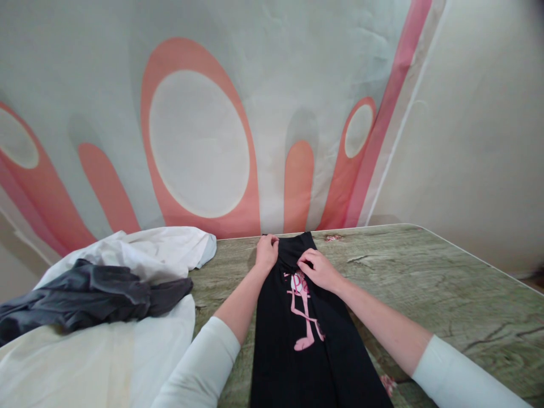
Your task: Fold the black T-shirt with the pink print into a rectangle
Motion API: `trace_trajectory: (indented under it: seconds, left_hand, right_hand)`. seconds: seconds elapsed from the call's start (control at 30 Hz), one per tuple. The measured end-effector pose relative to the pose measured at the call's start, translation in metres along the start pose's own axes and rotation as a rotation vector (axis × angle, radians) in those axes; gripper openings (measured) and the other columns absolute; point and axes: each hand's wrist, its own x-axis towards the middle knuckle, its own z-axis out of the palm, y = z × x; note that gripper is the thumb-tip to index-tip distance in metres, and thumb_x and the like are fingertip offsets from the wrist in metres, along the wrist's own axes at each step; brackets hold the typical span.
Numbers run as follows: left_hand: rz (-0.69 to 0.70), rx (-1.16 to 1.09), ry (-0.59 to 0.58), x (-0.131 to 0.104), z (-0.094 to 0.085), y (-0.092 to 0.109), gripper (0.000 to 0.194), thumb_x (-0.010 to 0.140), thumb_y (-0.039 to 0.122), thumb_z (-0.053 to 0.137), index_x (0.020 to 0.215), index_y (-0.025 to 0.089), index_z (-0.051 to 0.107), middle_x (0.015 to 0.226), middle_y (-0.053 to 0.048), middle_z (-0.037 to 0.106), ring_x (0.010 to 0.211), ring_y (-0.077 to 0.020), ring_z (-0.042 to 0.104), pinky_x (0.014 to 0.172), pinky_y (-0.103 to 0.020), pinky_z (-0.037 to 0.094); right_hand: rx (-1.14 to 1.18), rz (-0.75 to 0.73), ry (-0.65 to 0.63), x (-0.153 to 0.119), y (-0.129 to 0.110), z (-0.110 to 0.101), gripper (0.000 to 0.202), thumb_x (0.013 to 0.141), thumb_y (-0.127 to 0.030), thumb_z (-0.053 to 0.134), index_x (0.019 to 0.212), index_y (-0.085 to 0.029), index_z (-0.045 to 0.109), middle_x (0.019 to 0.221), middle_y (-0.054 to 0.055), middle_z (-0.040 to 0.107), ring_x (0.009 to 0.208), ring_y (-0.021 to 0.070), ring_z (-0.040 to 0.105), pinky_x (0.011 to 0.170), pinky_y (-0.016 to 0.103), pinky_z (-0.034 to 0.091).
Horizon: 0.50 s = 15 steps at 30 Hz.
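Note:
A black garment (pixel 280 351) with a pink cartoon print (pixel 302 314) lies lengthwise on the wood-patterned table, its far end folded over. My left hand (pixel 267 252) pinches the far left edge of the cloth, fingers closed. My right hand (pixel 319 268) grips the cloth near the fold, just above the print, with thumb and fingertips together. Part of the print is hidden by the fold and my right hand.
At the left lie a dark grey garment (pixel 93 294), a white cloth (pixel 157 252) and a cream one (pixel 85 368), heaped together. The table (pixel 446 283) meets a wall with a pink and grey printed sheet (pixel 263 68).

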Motion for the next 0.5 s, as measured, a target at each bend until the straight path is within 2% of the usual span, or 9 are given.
trace_trajectory:
  seconds: [0.1,0.23,0.4,0.5]
  left_hand:
    - [0.017,0.017,0.004,-0.003,-0.006,0.004,0.01,0.079,0.012,0.049,0.08,0.015,0.058,0.083,-0.005,0.057,0.084,-0.0161,0.054,0.081,-0.03,0.041]
    - [0.149,0.094,-0.012,-0.01,-0.016,0.018,0.013,0.081,0.014,0.047,0.085,0.018,0.059,0.092,-0.005,0.056,0.091,-0.0173,0.052,0.084,-0.032,0.039]
    - [0.301,0.147,-0.187,-0.02,-0.022,0.042,0.016,0.083,0.018,0.045,0.089,0.02,0.06,0.092,-0.004,0.058,0.091,-0.0178,0.053,0.081,-0.031,0.039]
    - [0.338,0.162,-0.258,-0.026,-0.02,0.047,0.015,0.083,0.026,0.048,0.086,0.02,0.062,0.091,-0.005,0.057,0.087,-0.0185,0.054,0.078,-0.031,0.04]
  right_hand:
    - [0.011,-0.005,-0.009,0.0,-0.002,-0.001,0.014,0.08,-0.021,0.051,0.073,-0.02,0.063,0.079,0.003,0.059,0.08,0.0168,0.053,0.078,0.033,0.04]
    - [0.037,-0.002,-0.007,0.0,-0.004,0.0,0.015,0.08,-0.02,0.051,0.073,-0.02,0.065,0.08,0.004,0.06,0.081,0.0168,0.054,0.078,0.033,0.041]
    - [0.052,0.062,0.082,0.005,0.011,-0.004,0.021,0.081,-0.016,0.045,0.088,-0.019,0.064,0.087,0.004,0.062,0.082,0.0161,0.057,0.076,0.031,0.045]
    - [-0.036,0.073,0.084,0.011,0.03,-0.009,0.028,0.081,-0.013,0.041,0.099,-0.018,0.062,0.101,0.007,0.062,0.096,0.0181,0.056,0.087,0.035,0.043]
